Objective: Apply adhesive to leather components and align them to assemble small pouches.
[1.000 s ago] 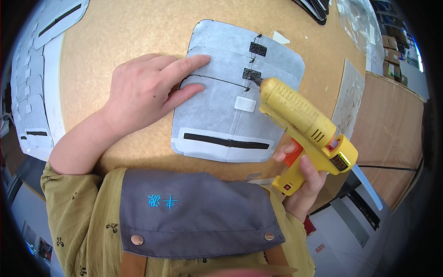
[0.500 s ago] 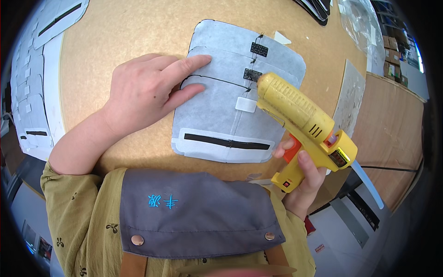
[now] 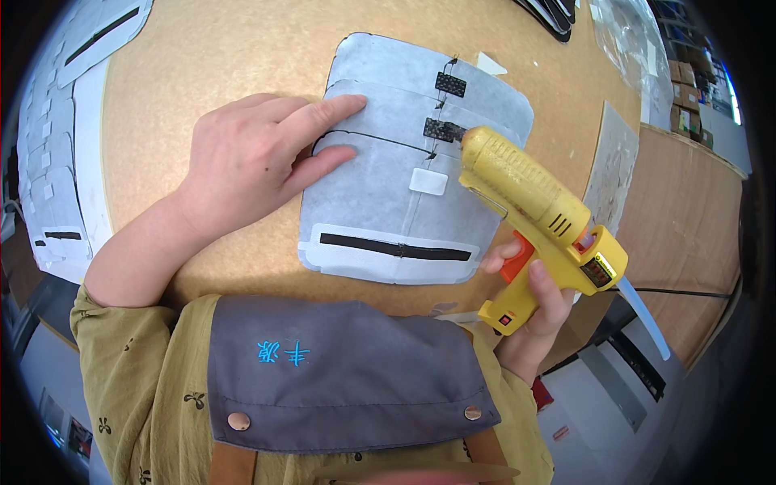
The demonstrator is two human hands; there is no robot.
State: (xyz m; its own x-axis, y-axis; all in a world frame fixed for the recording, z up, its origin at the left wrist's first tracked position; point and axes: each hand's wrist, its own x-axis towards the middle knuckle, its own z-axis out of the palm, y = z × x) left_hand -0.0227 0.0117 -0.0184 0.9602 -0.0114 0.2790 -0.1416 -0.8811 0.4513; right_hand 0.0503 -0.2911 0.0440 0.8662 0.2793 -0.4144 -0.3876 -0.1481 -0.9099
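Observation:
A light grey fabric panel [image 3: 364, 190] with rounded corners lies on the table. Across its lower part runs a black slot [image 3: 396, 247], and a small white patch [image 3: 428, 182] sits near its middle. My left hand [image 3: 259, 149] rests on the panel's left edge, index finger and thumb stretched out and apart, the other fingers partly hidden. In my right hand [image 3: 541, 299] is a yellow hot glue gun [image 3: 525, 186] with an orange trigger. Its dark nozzle points at the lower of two black textured patches [image 3: 439, 129]; whether they touch, I cannot tell.
More grey panels [image 3: 50, 178] lie stacked at the left. A tan tabletop [image 3: 202, 48] spreads under the work. A white scrap [image 3: 490, 64] lies beyond the panel, dark pieces [image 3: 554, 16] at the far edge, clear plastic [image 3: 626, 40] at far right, and a pale strip [image 3: 610, 174] along the right edge.
The glue gun's front has shifted slightly right, showing more of its nozzle and the lower black patch. My left hand stays on the panel's left edge.

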